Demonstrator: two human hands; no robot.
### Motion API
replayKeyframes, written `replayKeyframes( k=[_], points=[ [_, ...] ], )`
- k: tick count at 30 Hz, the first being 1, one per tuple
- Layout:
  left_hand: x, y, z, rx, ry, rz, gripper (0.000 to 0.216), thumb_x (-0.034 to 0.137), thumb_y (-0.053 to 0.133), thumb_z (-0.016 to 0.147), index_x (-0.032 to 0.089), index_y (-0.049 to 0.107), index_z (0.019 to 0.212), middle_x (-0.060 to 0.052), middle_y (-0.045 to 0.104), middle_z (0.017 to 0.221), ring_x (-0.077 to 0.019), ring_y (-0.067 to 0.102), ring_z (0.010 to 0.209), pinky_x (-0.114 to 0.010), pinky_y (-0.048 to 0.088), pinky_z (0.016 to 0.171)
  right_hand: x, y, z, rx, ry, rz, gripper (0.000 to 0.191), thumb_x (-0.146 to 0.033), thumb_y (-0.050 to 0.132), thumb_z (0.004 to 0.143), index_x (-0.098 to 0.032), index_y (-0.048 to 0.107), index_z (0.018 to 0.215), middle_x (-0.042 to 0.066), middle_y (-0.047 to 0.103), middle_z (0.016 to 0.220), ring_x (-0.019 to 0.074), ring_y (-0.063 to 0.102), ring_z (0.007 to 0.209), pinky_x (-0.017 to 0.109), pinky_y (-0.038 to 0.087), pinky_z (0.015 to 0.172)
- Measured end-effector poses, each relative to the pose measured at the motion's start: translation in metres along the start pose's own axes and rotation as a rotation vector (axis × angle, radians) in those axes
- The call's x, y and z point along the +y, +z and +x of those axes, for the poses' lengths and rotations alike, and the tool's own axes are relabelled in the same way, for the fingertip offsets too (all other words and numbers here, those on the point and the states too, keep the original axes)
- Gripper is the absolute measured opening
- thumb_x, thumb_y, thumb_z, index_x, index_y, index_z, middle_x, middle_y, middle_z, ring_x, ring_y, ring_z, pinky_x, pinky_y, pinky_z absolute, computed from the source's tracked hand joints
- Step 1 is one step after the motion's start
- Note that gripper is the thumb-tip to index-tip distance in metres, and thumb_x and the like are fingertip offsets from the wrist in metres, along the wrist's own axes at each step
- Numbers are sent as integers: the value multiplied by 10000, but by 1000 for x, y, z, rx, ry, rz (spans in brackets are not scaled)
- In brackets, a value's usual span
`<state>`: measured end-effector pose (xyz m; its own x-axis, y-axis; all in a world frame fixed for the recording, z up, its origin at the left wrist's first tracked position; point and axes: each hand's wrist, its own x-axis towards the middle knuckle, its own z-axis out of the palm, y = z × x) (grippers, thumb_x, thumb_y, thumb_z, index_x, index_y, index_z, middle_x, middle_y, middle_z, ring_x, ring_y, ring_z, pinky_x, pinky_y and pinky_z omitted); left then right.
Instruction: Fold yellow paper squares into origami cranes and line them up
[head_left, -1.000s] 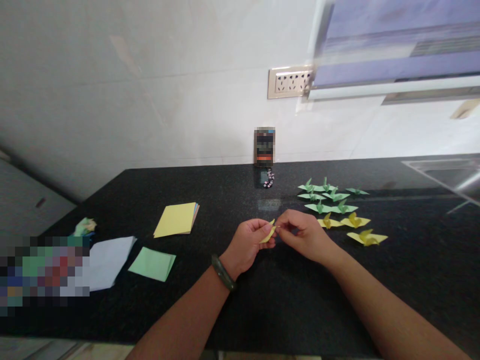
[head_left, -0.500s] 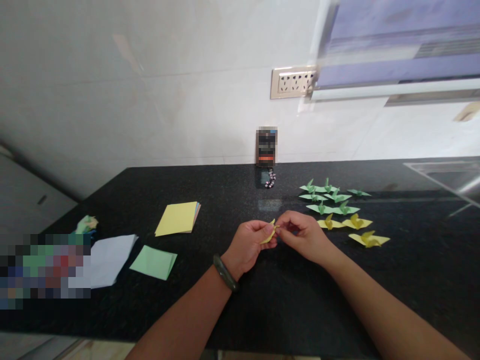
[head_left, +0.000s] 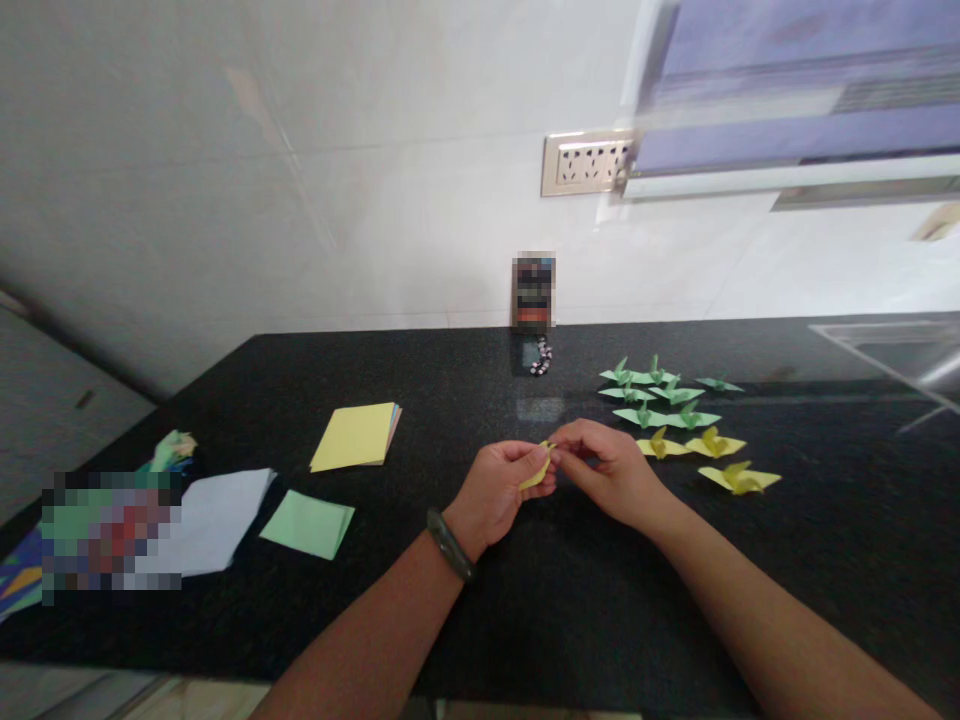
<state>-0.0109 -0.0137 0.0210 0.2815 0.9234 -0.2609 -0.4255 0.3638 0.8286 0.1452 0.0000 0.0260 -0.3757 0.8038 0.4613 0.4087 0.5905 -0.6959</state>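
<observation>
My left hand [head_left: 504, 488], with a dark bangle [head_left: 450, 546] at its wrist, pinches a small folded piece of yellow paper [head_left: 535, 476] between thumb and fingers. From the other side, the fingertips of my right hand [head_left: 604, 468] close on the upper end of that same paper. Fingers cover much of it, so its full shape is hidden. Just right of my right hand stand several yellow paper cranes [head_left: 739, 479]. Behind these are several green paper cranes [head_left: 643, 416] in loose rows.
At left lie a stack of coloured paper [head_left: 352, 437] with yellow on top, a folded green sheet [head_left: 309, 524] and white paper [head_left: 217, 515] beside a blurred colourful packet [head_left: 97, 535]. A phone-like device [head_left: 533, 292] with a beaded strap [head_left: 541, 358] leans on the wall. The dark counter [head_left: 585, 620] has a front edge.
The fingertips of my right hand have shifted slightly up and left on the yellow paper, covering more of its tip. My left hand keeps its hold.
</observation>
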Motion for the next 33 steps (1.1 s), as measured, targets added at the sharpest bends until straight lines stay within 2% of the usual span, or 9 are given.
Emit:
replayKeyframes(
  k=[3,9,20,33],
  points=[
    [0,1,0,16,-2,-18,269,288,764,582,73,636,682,-32,615,648,-82,567,540,-234,475,590,0,-3,1,18,-127,-107,89,-144,519,811,-191,593,795,21,629,754,124,577,699,245,445,638],
    [0,1,1,31,3,-66,232,260,751,604,78,622,669,-24,597,623,-71,554,532,-206,466,568,-1,-1,1,40,-220,-108,106,-123,514,808,-195,591,794,21,618,736,119,573,693,240,452,634],
    [-3,0,2,21,58,-94,199,244,722,643,82,617,691,-20,598,645,-62,548,554,-185,463,570,-5,5,-2,70,-181,-89,114,-96,521,785,-189,585,768,10,610,706,107,561,651,225,438,601],
    [-3,3,1,50,128,-85,240,278,748,590,98,598,639,-3,575,604,-76,529,567,-222,447,595,-7,9,-4,77,-250,-154,101,-98,513,774,-181,562,743,8,582,665,106,534,616,224,416,569]
  ],
)
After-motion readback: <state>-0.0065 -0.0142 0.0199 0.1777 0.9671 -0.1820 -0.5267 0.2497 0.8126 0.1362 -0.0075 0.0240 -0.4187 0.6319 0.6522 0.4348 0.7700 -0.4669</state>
